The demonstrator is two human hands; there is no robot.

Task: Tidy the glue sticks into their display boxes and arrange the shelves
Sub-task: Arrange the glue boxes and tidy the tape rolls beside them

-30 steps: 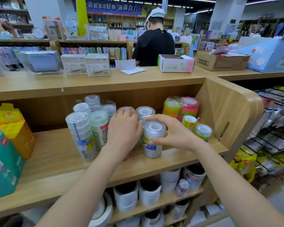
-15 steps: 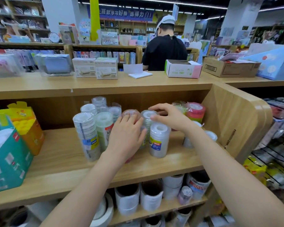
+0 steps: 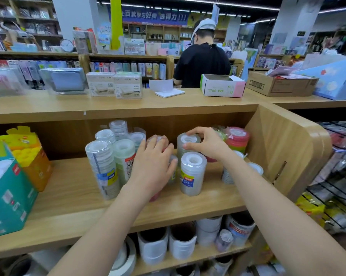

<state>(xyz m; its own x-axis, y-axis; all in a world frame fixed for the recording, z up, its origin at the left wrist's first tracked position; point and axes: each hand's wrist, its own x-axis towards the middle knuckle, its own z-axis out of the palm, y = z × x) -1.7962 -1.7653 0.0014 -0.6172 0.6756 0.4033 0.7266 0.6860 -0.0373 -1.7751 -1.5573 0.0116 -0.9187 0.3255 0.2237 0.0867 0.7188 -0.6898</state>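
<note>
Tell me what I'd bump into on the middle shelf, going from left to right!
teal box → yellow box → clear tape stack with blue label → left hand → front tape stack → red and green tape rolls

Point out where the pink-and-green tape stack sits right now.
In the head view, the pink-and-green tape stack stands at the back right of the middle shelf, beside the wooden end panel and just behind the right hand.
</note>
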